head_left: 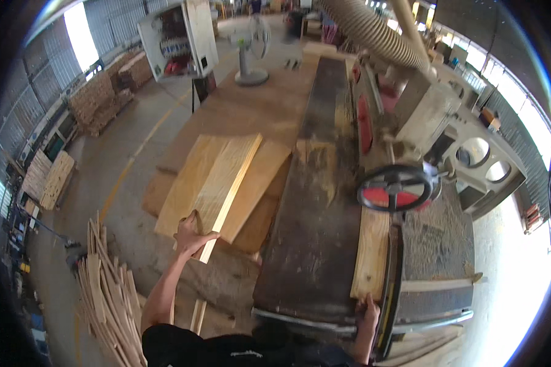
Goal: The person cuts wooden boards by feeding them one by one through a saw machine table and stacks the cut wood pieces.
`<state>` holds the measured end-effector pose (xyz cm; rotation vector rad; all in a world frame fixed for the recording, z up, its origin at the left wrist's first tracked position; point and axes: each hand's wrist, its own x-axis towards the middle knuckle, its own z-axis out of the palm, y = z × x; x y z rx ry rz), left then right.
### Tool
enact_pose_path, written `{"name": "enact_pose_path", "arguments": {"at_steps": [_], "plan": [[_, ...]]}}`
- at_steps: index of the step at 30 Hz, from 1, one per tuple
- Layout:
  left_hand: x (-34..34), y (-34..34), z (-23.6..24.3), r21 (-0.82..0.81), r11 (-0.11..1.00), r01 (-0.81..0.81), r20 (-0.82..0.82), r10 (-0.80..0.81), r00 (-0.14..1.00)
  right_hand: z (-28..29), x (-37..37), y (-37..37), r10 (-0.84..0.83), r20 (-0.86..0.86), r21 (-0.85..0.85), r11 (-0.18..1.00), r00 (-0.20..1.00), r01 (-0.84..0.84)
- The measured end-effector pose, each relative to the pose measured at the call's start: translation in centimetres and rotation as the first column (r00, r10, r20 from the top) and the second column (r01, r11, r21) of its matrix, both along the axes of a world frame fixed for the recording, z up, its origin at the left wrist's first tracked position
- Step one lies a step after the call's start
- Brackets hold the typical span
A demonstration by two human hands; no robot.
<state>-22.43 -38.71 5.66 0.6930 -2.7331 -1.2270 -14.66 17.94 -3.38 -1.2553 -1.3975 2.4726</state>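
Observation:
My left hand [194, 237] grips the near end of a pale wooden panel [223, 177], thumb stretched along its end and fingers on its upper face. A second wooden panel [260, 183] lies partly under it, to the right. My right hand [367, 315] is closed at the near end of a narrow wooden board [371, 263], its fingers partly hidden. That board lies lengthwise on the dark machine table [312, 244], beside a long guide rail [393, 287]. Its far end passes out of sight beneath a black handwheel [395, 188].
A ribbed hose [379, 33] comes down to the machine body [428, 110] at the right. A fan [251, 55] stands on the brown side table [269, 104], near an open-fronted cabinet [177, 43]. Thin wood strips [107, 287] are heaped on the floor at the left.

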Motion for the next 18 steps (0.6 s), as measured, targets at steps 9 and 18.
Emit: {"name": "enact_pose_path", "arguments": {"at_steps": [9, 18], "plan": [[12.9, 17.8, -4.4, 0.927, -0.347, 0.143, -0.039, 0.290, 0.956, 0.9, -9.4, -0.5, 0.073, -0.044, -0.021, 0.997, 0.996, -0.074], [17.3, 24.3, -4.7, 1.000, -0.015, 0.003, -0.001, 0.124, 0.992, -2.4, -15.6, -0.4, 0.201, -0.457, 0.068, 0.979, 0.866, -0.191]]}}
